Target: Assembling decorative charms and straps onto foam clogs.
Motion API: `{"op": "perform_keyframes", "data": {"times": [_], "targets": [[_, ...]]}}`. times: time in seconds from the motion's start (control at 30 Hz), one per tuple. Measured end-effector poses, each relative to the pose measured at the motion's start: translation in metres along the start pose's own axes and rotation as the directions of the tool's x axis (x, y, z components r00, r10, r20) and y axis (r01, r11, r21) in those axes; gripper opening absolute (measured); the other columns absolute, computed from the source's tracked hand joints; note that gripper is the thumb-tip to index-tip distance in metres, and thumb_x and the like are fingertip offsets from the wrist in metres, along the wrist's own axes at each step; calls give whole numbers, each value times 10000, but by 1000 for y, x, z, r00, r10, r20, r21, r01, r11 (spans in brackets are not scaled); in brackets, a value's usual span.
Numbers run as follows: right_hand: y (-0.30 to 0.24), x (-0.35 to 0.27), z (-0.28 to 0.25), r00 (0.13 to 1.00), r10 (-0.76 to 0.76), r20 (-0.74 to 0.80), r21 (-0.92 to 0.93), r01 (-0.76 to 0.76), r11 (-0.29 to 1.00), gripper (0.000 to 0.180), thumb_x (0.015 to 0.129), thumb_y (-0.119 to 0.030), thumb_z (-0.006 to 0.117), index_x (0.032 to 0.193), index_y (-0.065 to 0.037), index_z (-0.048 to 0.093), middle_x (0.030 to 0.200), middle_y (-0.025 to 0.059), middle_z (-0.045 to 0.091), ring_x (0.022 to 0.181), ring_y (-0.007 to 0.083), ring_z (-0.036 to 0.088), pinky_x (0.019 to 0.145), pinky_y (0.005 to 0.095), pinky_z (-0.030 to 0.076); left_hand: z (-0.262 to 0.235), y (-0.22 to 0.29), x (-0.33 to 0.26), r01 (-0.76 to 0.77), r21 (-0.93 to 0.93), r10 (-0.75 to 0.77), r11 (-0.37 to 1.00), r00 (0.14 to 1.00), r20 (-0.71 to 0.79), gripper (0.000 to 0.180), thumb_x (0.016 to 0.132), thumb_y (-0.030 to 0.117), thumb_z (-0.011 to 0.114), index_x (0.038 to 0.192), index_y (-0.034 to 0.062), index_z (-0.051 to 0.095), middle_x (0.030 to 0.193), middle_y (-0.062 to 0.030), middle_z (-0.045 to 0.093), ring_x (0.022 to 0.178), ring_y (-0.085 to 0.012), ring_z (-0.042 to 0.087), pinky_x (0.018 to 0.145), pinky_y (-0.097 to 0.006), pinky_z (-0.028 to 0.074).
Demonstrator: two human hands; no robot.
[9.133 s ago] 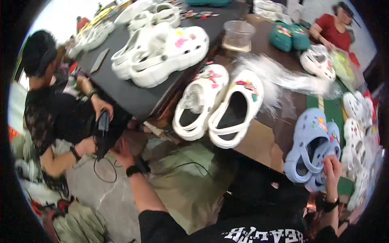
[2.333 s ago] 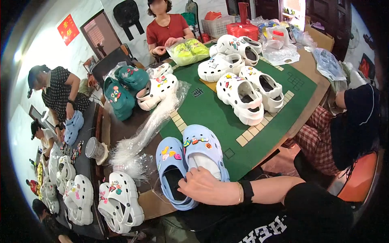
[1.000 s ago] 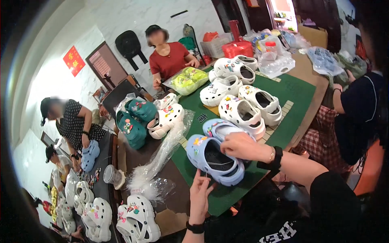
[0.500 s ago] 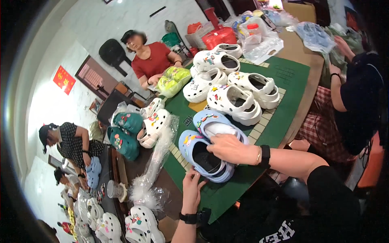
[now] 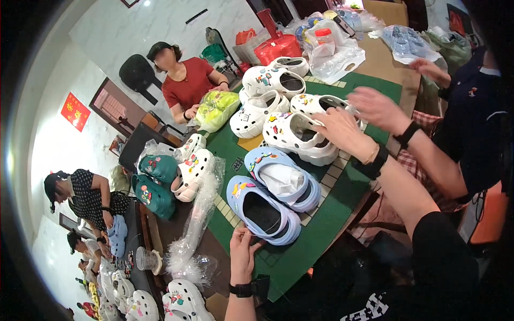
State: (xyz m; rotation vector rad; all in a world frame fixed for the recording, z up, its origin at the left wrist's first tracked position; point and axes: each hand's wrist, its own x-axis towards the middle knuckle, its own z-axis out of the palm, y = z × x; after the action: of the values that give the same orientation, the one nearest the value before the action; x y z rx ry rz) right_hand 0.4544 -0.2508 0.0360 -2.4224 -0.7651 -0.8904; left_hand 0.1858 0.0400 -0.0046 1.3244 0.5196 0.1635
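A pair of light-blue clogs with colourful charms stands on the green table: the nearer blue clog [image 5: 262, 214] and the farther blue clog [image 5: 281, 179], which has white paper inside. My left hand [image 5: 243, 254] is at the nearer clog's side, its fingers pinched together on something too small to make out. My right hand [image 5: 342, 131] reaches over the heel of a white clog [image 5: 292, 134] with charms, fingers stretched toward its opening. Whether it grips the clog is hidden. Another white clog [image 5: 316, 104] lies just beyond it.
Across the green table [image 5: 332, 224], a person in red handles a yellow-green bag [image 5: 217, 109]. At the right, a co-worker's hand [image 5: 375, 109] extends close to mine. Teal clogs [image 5: 152, 195], clear plastic wrap [image 5: 201, 214] and a clear cup [image 5: 149, 259] are to the left.
My right hand has left the blue clogs and moved up and right to the white clogs. My left hand stays beside the nearer blue clog. The co-worker's hand has reached in over the table.
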Motion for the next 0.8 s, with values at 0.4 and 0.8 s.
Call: {"op": "perform_keyframes", "data": {"times": [0.4, 0.8], "targets": [[4, 6, -2, 976, 144, 160, -206, -110, 972, 155, 883, -173, 574, 855, -37, 642, 846, 206, 598, 845, 387, 624, 700, 495, 510, 20, -8, 19, -45, 5, 45, 999, 999, -10, 64, 988, 127, 539, 936, 93, 526, 1116, -26, 575, 1017, -168, 587, 800, -397, 574], [-137, -52, -39, 941, -20, 337, 604, -200, 771, 116, 905, -20, 598, 1001, 22, 649, 871, 91, 628, 713, 150, 606, 644, 279, 482, 24, -28, 17, -255, 86, 258, 963, 966, -30, 163, 977, 206, 573, 979, 44, 576, 996, -27, 603, 926, -117, 589, 780, -285, 512]]}}
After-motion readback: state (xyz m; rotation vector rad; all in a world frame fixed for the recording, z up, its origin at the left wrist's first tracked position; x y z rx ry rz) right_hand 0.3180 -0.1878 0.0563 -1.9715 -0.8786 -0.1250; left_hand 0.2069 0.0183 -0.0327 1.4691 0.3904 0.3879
